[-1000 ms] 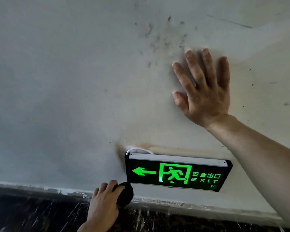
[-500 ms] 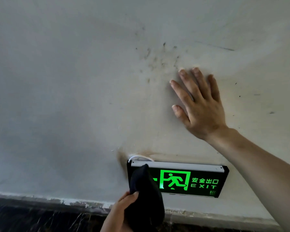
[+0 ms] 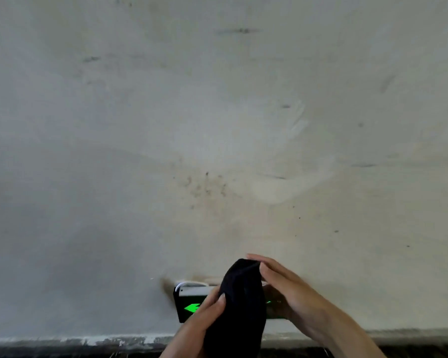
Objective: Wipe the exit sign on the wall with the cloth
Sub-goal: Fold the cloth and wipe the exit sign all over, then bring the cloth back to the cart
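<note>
While both hands meet low in the view, at about six o'clock, the black cloth [image 3: 239, 306] hangs bunched between them in front of the exit sign [image 3: 189, 304]. The left hand [image 3: 204, 324] grips the cloth from its nine o'clock side, thumb pressed against the dark fabric and fingers closed round the lower part. The right hand [image 3: 287, 288] comes in from four o'clock with its fingers laid together over the cloth's top edge, at the cloth's one o'clock; it touches the fabric, but whether it pinches it or only rests there I cannot tell.

The sign sits on the wall [image 3: 140, 151] just above the dark skirting strip [image 3: 62, 344]. Only its left end shows clearly, with a green arrow [image 3: 192, 308] pointing left and a pale top edge; the middle is hidden behind the cloth and hands, and a sliver of green glows past the cloth at three o'clock. A white cable [image 3: 184, 284] loops at the sign's upper left corner, beside a brown smudge on the plaster. Dark specks [image 3: 207, 187] spatter the wall at twelve o'clock from the sign, well above it.
</note>
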